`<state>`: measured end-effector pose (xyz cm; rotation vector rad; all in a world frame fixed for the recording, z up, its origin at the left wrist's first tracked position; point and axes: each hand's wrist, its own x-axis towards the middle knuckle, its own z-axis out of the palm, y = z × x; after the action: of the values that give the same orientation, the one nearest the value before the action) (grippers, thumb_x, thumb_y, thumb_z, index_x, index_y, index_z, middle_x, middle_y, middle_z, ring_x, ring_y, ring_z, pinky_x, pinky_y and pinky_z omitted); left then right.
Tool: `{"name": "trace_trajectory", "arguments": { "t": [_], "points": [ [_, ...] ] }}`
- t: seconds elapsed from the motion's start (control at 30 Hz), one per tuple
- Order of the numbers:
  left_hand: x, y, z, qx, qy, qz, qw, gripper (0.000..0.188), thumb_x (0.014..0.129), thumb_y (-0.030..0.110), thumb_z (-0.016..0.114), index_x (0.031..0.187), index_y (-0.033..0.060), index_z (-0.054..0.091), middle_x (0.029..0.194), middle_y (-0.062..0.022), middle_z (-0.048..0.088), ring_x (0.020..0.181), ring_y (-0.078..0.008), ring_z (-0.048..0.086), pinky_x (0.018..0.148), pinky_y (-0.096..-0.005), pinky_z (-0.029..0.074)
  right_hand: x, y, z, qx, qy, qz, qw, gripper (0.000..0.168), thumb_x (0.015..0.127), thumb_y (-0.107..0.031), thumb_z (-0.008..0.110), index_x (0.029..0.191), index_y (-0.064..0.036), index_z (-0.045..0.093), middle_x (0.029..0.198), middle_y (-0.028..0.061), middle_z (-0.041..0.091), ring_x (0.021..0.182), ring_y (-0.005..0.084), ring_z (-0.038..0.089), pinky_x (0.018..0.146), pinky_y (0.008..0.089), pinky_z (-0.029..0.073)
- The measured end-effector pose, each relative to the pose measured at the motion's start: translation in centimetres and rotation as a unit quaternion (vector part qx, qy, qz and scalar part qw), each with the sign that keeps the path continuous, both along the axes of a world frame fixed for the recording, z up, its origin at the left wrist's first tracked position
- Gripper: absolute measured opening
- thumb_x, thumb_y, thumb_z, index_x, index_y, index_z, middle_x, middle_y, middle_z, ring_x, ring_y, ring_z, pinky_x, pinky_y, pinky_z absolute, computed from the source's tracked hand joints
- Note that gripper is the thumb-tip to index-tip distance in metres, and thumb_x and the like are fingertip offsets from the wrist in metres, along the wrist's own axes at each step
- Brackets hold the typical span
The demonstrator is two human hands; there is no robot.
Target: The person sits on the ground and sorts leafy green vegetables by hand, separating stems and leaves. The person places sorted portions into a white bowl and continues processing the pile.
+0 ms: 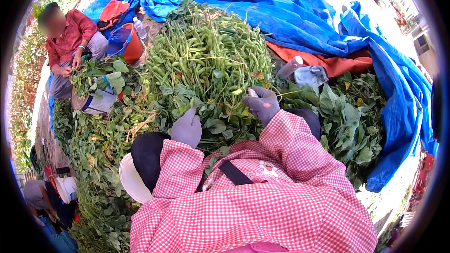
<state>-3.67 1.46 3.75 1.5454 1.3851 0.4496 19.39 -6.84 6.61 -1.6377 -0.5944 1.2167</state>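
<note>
A tall heap of soybean plants (pixel 197 52), thick with green pods, lies in front of me. My left hand (pixel 186 130), in a grey glove, rests curled above leaves at the heap's near edge; its fingertips are hidden. My right hand (pixel 263 104), gloved too, is at the heap's right side with fingers bent and thumb near the index finger. A pale patch shows at its fingertips, and a thin stem (pixel 279 93) passes beside it. Whether either hand grips something cannot be made out. Broad green leaves (pixel 216 126) lie between the hands.
Stripped leaves (pixel 341 123) pile at right, more at left. A bottle (pixel 291 66) and grey cloth (pixel 311 76) stand beyond my right hand. Blue tarpaulin (pixel 253 3) rings the heap. At left, another person (pixel 72 42) handles plants near an orange bucket (pixel 133 51). A white container (pixel 132 181) touches my left leg.
</note>
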Motion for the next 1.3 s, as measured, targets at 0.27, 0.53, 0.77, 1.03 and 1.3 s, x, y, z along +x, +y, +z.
{"name": "trace_trajectory", "arguments": {
  "t": [0.27, 0.53, 0.77, 1.03, 1.3],
  "points": [
    [2.2, 0.0, 4.5, -0.118, -0.259, 0.040, 0.958, 0.023, 0.091, 0.010, 0.053, 0.106, -0.0023, 0.065, 0.081, 0.0013, 0.062, 0.064, -0.0100, 0.053, 0.055, -0.0251, 0.041, -0.2, -0.1, 0.0, -0.010, -0.008, 0.008, 1.000, 0.041, 0.078, -0.020, 0.068, 0.112, 0.002, 0.061, 0.073, 0.0022, 0.059, 0.058, 0.0088, 0.048, 0.051, 0.0253, 0.039],
    [4.9, 0.0, -1.6, 0.188, -0.010, -0.288, 0.939, 0.028, 0.079, 0.009, 0.059, 0.106, 0.0054, 0.066, 0.104, -0.0148, 0.065, 0.091, -0.0301, 0.064, 0.081, -0.0334, 0.050, -0.1, -0.5, 1.1, -0.032, -0.056, 0.067, 0.996, 0.052, 0.078, -0.020, 0.069, 0.122, 0.003, 0.055, 0.087, 0.0075, 0.064, 0.071, 0.0125, 0.057, 0.062, 0.0272, 0.046],
    [3.0, -1.8, 2.9, -0.088, -0.049, -0.205, 0.974, 0.026, 0.082, 0.014, 0.062, 0.103, -0.0014, 0.066, 0.077, -0.0060, 0.065, 0.080, -0.0197, 0.063, 0.077, -0.0312, 0.048, -0.4, -0.5, 0.1, -0.017, -0.096, 0.081, 0.992, 0.056, 0.080, -0.022, 0.068, 0.126, 0.007, 0.051, 0.102, 0.0131, 0.064, 0.089, 0.0171, 0.059, 0.079, 0.0292, 0.047],
    [2.5, -2.7, 3.0, -0.345, -0.297, 0.044, 0.889, 0.023, 0.083, 0.008, 0.062, 0.102, -0.0049, 0.063, 0.071, 0.0002, 0.057, 0.048, -0.0013, 0.034, 0.045, -0.0180, 0.024, -1.2, -0.9, -0.8, 0.022, -0.101, 0.047, 0.994, 0.035, 0.091, -0.019, 0.058, 0.119, 0.003, 0.055, 0.092, 0.0083, 0.064, 0.082, 0.0132, 0.057, 0.075, 0.0261, 0.045],
    [3.3, -4.0, 2.4, -0.198, -0.200, 0.006, 0.960, 0.026, 0.081, 0.006, 0.064, 0.105, -0.0054, 0.064, 0.078, -0.0032, 0.064, 0.065, -0.0085, 0.056, 0.060, -0.0220, 0.044, -2.3, -3.0, 1.5, -0.055, 0.029, 0.086, 0.994, 0.035, 0.091, -0.028, 0.058, 0.107, 0.003, 0.062, 0.072, 0.0010, 0.059, 0.062, 0.0071, 0.050, 0.056, 0.0227, 0.040]
  ]
}}
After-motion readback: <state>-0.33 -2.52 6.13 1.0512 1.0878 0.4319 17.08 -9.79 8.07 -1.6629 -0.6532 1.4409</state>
